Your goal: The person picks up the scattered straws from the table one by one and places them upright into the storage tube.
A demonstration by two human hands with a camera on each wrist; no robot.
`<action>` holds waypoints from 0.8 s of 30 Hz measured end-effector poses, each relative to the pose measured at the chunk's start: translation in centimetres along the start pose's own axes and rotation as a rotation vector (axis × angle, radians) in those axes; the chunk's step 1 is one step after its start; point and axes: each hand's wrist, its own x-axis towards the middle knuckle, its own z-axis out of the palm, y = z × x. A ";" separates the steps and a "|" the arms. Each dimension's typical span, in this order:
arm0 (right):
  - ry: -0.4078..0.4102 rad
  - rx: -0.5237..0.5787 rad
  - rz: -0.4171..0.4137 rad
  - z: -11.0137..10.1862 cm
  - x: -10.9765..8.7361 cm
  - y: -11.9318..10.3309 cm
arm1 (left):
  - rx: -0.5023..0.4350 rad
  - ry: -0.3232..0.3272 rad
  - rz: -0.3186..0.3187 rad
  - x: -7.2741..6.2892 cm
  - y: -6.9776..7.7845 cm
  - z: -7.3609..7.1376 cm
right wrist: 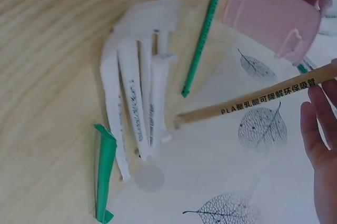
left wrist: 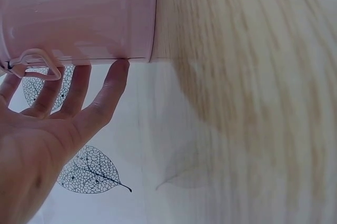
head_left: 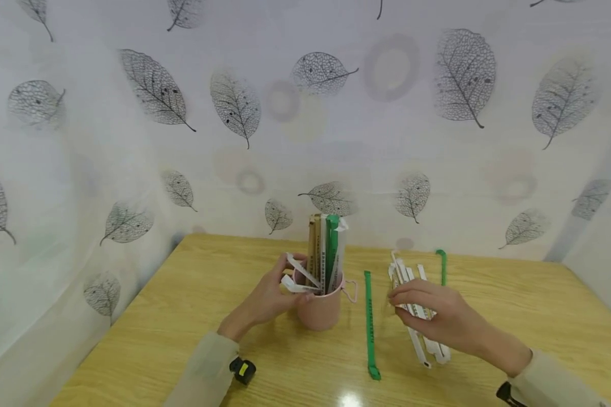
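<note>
A pink cup (head_left: 319, 314) with a small side handle stands on the table, holding brown, white and green paper-wrapped straws (head_left: 330, 254). My left hand (head_left: 265, 294) holds the cup from its left side, thumb in front; the left wrist view shows fingertips against its wall. A brown paper-wrapped straw (right wrist: 253, 100) with printed lettering is pinched near one end by my right hand (head_left: 445, 316). That hand hovers over a loose bunch of white wrapped straws (right wrist: 137, 92). Between cup and bunch lies a green wrapped straw (head_left: 370, 322).
Another green straw (head_left: 443, 268) lies beyond the white bunch, to its right. The wooden table (head_left: 147, 345) reaches back to a pale curtain (head_left: 305, 147) printed with leaves. Two torn-looking white wrapper ends (head_left: 297, 285) stick out over the cup's left rim.
</note>
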 end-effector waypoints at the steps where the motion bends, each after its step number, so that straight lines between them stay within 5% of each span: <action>1: 0.022 -0.009 0.015 -0.2 0.2 0.0 | -0.001 -0.001 0.001 0.0 0.0 0.0; 15: 0.188 -0.118 0.139 -2.4 1.2 1.4 | -0.006 0.007 -0.014 0.0 -0.1 0.1; 24: 0.260 0.026 0.170 -3.1 1.2 2.5 | -0.001 0.008 -0.002 0.0 -0.2 0.1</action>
